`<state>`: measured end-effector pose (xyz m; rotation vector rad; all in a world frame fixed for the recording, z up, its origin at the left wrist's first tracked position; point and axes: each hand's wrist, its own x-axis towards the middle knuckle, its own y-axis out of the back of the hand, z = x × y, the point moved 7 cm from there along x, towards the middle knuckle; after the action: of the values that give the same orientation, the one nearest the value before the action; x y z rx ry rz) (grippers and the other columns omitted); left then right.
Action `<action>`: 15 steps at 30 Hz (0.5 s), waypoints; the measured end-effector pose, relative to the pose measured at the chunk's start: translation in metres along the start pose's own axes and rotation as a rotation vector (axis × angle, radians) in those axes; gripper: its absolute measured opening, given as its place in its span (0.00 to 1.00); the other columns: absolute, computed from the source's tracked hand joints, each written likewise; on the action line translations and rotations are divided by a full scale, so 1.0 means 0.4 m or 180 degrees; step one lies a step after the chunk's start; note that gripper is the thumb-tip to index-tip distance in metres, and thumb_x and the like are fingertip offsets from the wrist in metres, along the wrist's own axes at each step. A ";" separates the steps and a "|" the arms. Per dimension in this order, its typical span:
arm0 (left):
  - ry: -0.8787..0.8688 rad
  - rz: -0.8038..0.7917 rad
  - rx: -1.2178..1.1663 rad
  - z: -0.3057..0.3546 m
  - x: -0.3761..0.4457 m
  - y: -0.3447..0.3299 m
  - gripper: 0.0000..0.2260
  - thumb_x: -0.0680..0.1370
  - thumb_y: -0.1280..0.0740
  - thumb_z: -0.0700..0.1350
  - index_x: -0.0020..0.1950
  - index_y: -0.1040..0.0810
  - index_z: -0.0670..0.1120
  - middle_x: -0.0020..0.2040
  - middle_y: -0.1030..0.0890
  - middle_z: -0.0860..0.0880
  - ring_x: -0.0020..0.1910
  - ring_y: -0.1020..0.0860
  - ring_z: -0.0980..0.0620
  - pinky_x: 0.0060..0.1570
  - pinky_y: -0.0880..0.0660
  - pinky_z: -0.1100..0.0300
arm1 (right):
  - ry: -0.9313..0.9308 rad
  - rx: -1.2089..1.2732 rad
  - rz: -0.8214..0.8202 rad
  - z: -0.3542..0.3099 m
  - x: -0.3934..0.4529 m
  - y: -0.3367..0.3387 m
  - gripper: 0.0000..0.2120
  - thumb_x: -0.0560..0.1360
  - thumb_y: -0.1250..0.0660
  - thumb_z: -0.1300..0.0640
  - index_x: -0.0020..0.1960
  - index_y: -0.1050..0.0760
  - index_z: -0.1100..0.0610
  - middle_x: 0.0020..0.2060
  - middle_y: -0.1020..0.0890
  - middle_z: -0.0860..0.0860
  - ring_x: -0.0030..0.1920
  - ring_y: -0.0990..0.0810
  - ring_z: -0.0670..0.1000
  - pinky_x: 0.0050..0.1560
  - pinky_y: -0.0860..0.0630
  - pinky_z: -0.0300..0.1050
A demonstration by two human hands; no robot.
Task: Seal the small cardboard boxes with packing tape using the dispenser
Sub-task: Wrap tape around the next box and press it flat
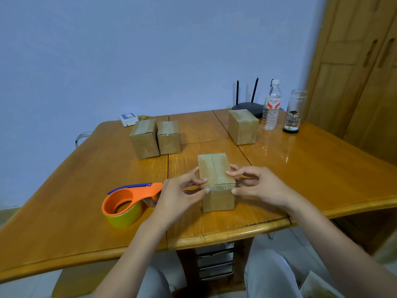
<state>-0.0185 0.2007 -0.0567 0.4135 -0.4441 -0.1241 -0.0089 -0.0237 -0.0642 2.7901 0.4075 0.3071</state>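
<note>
- The glossy orange-brown wooden table (311, 168) lay under both hands; its left and right edges were cut off by the frame.
- A tall wooden cabinet (354, 72) stood far beyond the right hand, only partly in view.
- The small brown cardboard box (217, 181) stood between the hands, its top flaps shut with a dark seam down the middle; a shiny strip near its front edge was hard to make out.
- The left hand (178, 196) touched the box's left side with curled fingertips, thumb at the front corner.
- The right hand (257, 186) did likewise on the right side, fingers bent.
- The orange tape dispenser with a yellow-rimmed roll (129, 203) lay just left of the left hand, its cutter end hidden behind that hand.
- Two taped cardboard boxes (154, 138) stood together beyond the left hand; a third taped box (242, 126) stood beyond the right.
- A clear plastic water bottle (271, 106), a glass jar (293, 111) and a black router (247, 106), partly hidden by the third box, stood farther back.
</note>
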 end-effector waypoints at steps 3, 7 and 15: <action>0.0014 0.0054 0.0003 -0.004 -0.001 -0.001 0.06 0.71 0.22 0.45 0.47 0.15 0.50 0.67 0.22 0.50 0.65 0.23 0.60 0.52 0.22 0.70 | -0.0025 0.0127 0.0068 0.002 0.002 -0.003 0.24 0.68 0.21 0.66 0.61 0.18 0.52 0.72 0.27 0.49 0.61 0.20 0.41 0.57 0.22 0.35; -0.0074 0.0061 0.0139 -0.006 0.010 -0.004 0.07 0.69 0.21 0.48 0.44 0.16 0.52 0.57 0.17 0.55 0.65 0.26 0.68 0.63 0.26 0.66 | -0.0009 0.0117 0.0213 0.007 0.011 -0.011 0.22 0.65 0.19 0.64 0.58 0.16 0.54 0.70 0.24 0.54 0.62 0.21 0.40 0.62 0.24 0.37; 0.0143 -0.0323 -0.0002 -0.023 0.010 -0.004 0.11 0.70 0.21 0.45 0.50 0.16 0.53 0.63 0.22 0.59 0.65 0.27 0.70 0.65 0.29 0.66 | -0.0092 0.0052 0.0044 -0.010 0.003 -0.010 0.24 0.67 0.20 0.64 0.61 0.19 0.54 0.70 0.26 0.48 0.56 0.21 0.32 0.53 0.25 0.29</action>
<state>-0.0108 0.2018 -0.0635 0.4375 -0.3790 -0.2128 -0.0098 -0.0186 -0.0617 2.8109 0.3857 0.2673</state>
